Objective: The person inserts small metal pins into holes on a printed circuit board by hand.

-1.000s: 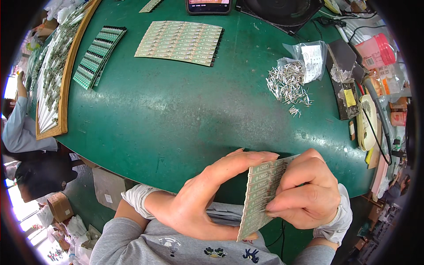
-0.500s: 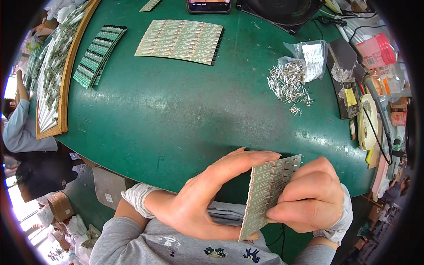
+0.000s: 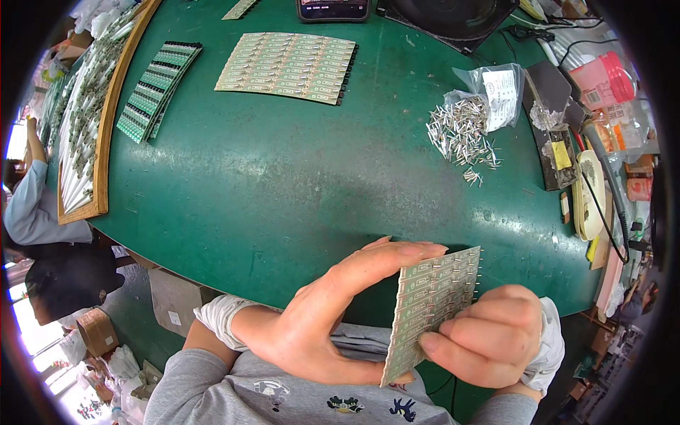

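Observation:
My left hand [image 3: 315, 322] grips a green circuit board panel [image 3: 428, 308] by its upper and lower edges, with fingers on top and thumb below. The panel stands tilted near the table's front edge. Rows of small parts cover its face, and thin leads stick out along the right edge. My right hand [image 3: 492, 336] is closed, thumb and fingertips pinched against the panel's lower face. Whatever those fingertips hold is too small or hidden to make out. Farther back on the right lies a pile of small silvery cylindrical components [image 3: 460, 131], spilling beside a clear plastic bag [image 3: 499, 95].
Another board panel [image 3: 287, 65] lies at the back, with stacked green boards [image 3: 157, 92] to its left. A wooden-framed tray [image 3: 103, 152] of white tubes edges the left side. A soldering iron [image 3: 609, 166], phone [image 3: 333, 8] and black dish [image 3: 453, 18] also stand around. Someone's sleeve [image 3: 35, 205] shows far left.
My right hand has moved down and slightly left along the panel's face, uncovering more of its right edge. My left hand and the panel have shifted only slightly.

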Demonstrator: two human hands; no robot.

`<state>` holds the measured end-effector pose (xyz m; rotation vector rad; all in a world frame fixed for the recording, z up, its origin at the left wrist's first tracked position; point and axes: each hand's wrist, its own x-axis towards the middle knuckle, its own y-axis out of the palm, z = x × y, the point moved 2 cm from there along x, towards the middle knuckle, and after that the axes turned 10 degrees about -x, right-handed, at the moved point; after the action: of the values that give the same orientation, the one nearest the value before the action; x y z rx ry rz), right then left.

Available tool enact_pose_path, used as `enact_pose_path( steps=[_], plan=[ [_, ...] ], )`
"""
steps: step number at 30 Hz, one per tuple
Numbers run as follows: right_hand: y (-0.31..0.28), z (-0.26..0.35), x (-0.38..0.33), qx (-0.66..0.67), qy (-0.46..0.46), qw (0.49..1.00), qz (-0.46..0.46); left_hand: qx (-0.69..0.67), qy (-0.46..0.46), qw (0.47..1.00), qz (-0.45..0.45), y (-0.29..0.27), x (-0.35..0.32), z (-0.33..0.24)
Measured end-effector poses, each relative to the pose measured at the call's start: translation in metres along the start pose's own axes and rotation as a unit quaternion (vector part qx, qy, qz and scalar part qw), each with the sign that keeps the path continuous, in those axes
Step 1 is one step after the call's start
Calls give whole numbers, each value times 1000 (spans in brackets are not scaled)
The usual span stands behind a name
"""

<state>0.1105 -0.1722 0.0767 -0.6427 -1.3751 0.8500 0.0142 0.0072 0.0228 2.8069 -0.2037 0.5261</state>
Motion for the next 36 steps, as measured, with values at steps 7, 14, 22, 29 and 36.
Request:
enact_pose_path(
  steps=[7,14,22,29,36],
  plan=[
    [-9,-5,-2,-26,-25,999,22,6,-17,1000,8,0,0,0],
    [-4,-77,8,-220,160,958,96,-69,-1,996,-47,3,-5,7],
    [7,-76,15,-277,98,939,180,-77,33,995,-45,3,-1,9],
    [5,-68,22,-305,105,904,281,-65,26,996,-58,5,-5,9],
    [15,-68,24,-338,80,910,228,-41,14,998,-52,4,-5,5]
  ],
)
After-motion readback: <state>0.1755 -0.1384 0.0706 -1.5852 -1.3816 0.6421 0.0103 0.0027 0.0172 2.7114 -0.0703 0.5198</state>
